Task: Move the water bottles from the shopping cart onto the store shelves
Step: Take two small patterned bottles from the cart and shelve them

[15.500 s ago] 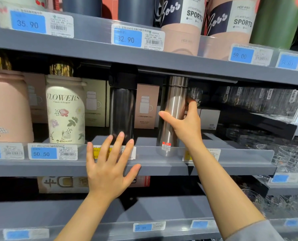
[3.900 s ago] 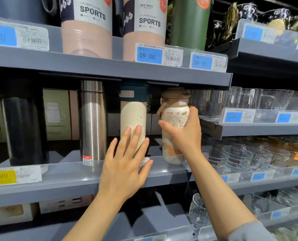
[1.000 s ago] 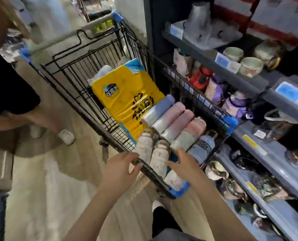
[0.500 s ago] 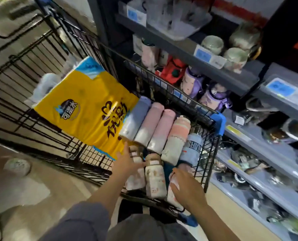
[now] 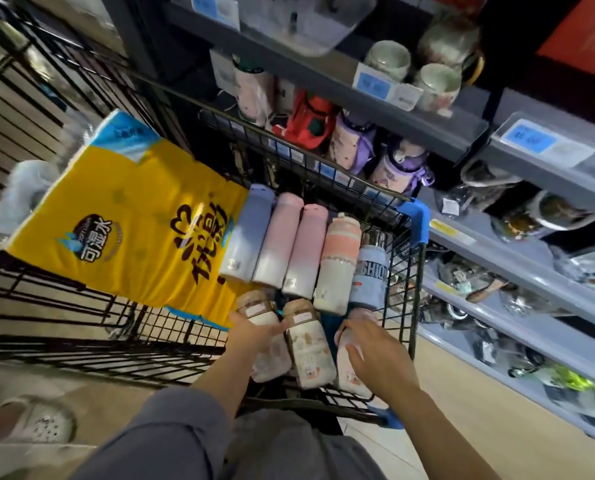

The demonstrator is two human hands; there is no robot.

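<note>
— Where are the water bottles (image 5: 308, 344) found?
— In the shopping cart (image 5: 407, 296), lying under both hands.
— How are the hands placed?
— The left hand (image 5: 254, 332) is curled round one cream bottle (image 5: 270, 355); the right hand (image 5: 372, 351) is wrapped over a pink bottle (image 5: 346, 372).

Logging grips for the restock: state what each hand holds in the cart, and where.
Left hand grips the leftmost cream bottle at its upper body, below the cap. Right hand grips the pink bottle around its body.

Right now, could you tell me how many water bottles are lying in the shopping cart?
8: five in the far row, three nearer, left hand and right hand on the outer two; others may be hidden.
</note>
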